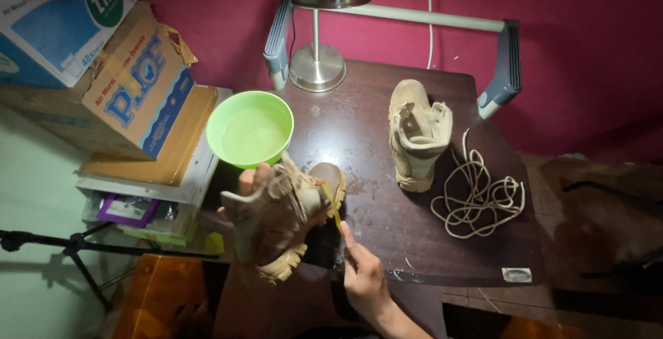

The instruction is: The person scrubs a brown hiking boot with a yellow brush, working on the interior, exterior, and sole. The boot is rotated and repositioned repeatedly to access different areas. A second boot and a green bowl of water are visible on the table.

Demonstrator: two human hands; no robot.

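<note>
Tan boot [276,218] in both hands overhangs table [414,242] edge.

A tan boot [276,221] with a paler tan sole, held at six o'clock, meets a yellow brush [332,204]. A second boot [416,134], the same sandy tan, lies at two o'clock on the dark brown bench [387,235]. The cream laces [478,197] coil at three o'clock. A lime green bowl [250,129] sits at ten o'clock, a silver lamp [318,66] at twelve, against a magenta wall [573,7]. The brown cardboard boxes [131,83] carry blue print
</note>
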